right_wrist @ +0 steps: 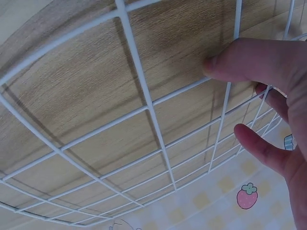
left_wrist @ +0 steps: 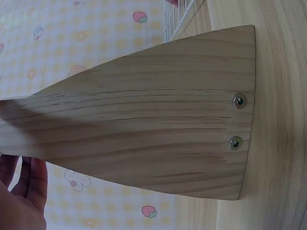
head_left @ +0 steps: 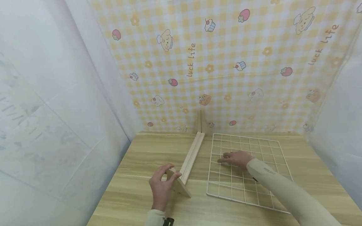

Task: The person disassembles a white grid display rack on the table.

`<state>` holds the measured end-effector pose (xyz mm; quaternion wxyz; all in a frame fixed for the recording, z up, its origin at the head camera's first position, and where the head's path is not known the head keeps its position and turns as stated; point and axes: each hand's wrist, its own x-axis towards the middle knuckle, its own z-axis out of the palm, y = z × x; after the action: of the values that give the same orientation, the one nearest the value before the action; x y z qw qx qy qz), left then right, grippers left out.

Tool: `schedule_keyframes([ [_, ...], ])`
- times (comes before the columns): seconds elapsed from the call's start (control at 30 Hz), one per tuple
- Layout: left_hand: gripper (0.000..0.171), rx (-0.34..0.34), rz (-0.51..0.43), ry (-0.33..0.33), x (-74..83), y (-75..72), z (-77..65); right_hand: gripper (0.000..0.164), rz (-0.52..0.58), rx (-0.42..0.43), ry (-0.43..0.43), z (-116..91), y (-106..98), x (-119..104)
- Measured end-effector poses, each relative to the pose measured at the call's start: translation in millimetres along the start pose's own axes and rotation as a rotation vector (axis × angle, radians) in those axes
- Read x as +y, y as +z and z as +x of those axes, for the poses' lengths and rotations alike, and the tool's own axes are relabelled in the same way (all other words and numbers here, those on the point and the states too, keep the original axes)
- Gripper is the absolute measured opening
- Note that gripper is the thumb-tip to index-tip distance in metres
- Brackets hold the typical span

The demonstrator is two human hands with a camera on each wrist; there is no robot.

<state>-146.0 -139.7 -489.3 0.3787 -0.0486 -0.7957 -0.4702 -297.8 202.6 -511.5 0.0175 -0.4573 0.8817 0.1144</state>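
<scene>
A wooden stand lies lengthwise on the table: a long crossbar [head_left: 193, 155] joins a far end panel [head_left: 201, 121] at the wall to a near end panel [head_left: 181, 188]. My left hand [head_left: 163, 185] grips the top of the near panel between thumb and fingers. In the left wrist view this tapered panel [left_wrist: 144, 120] shows two metal bolts [left_wrist: 237, 122] near its wide base. To the right, a white wire grid [head_left: 237, 188] lies on the table. My right hand [head_left: 238, 158] is over it, thumb and fingers spread apart close to the wires [right_wrist: 152, 115]; contact is unclear.
The wood-grain table [head_left: 135, 185] runs back to a yellow checked cloth [head_left: 181, 62] with cartoon prints. White sheets hang at the left [head_left: 56, 110] and right [head_left: 342, 119] sides. A narrow strip of tabletop separates stand and grid.
</scene>
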Motion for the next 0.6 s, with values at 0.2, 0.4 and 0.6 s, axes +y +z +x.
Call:
schedule_keyframes([
  [0.2, 0.037, 0.019, -0.022, 0.045, 7.5, 11.4, -4.8, 0.095, -0.062, -0.001, -0.011, 4.2, 2.7, 2.5],
  [0.4, 0.04, 0.033, -0.047, 0.083, 16.5, 21.8, -10.6, 0.088, -0.109, 0.013, -0.033, 7.7, 7.6, 8.1],
  [0.6, 0.04, 0.045, -0.055, 0.085, 19.2, 28.7, -9.5, 0.084, -0.164, 0.054, -0.06, 15.2, 8.5, 12.2],
])
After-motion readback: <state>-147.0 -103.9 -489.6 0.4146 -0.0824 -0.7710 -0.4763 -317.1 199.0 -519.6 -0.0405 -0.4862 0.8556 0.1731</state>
